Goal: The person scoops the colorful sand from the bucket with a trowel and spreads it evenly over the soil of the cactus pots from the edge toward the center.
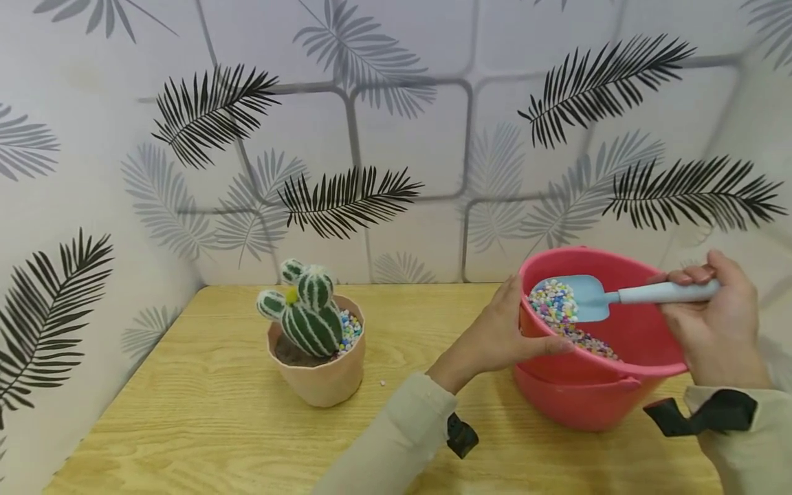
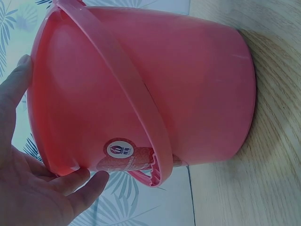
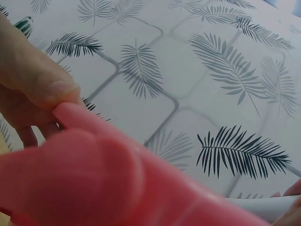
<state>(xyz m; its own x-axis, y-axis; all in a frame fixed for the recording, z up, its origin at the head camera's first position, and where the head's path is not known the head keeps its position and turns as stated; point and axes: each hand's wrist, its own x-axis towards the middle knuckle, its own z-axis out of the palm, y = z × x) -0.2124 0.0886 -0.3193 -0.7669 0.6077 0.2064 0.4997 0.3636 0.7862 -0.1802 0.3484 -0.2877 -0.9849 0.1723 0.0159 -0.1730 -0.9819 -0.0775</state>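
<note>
A red bucket (image 1: 575,402) tilts on the table at the right, colourful pebbles (image 1: 594,344) lying inside it. My left hand (image 1: 495,333) grips the bucket's rim, thumb on the near side; the left wrist view shows its fingers around the rim above the hanging handle (image 2: 136,94). In my right hand (image 1: 718,323) is the pale handle of a light blue shovel (image 1: 592,302). Its blade sits inside the bucket opening, loaded with pebbles (image 1: 553,300). The right wrist view has the bucket (image 3: 164,188) blurred in front, covering most of the shovel.
Left of the bucket, a knitted cactus (image 1: 312,326) stands in a peach pot (image 1: 324,381) with dark soil and some pebbles. One loose pebble (image 1: 382,383) lies on the wooden table (image 1: 204,392). A leaf-patterned wall (image 1: 408,151) closes off the back.
</note>
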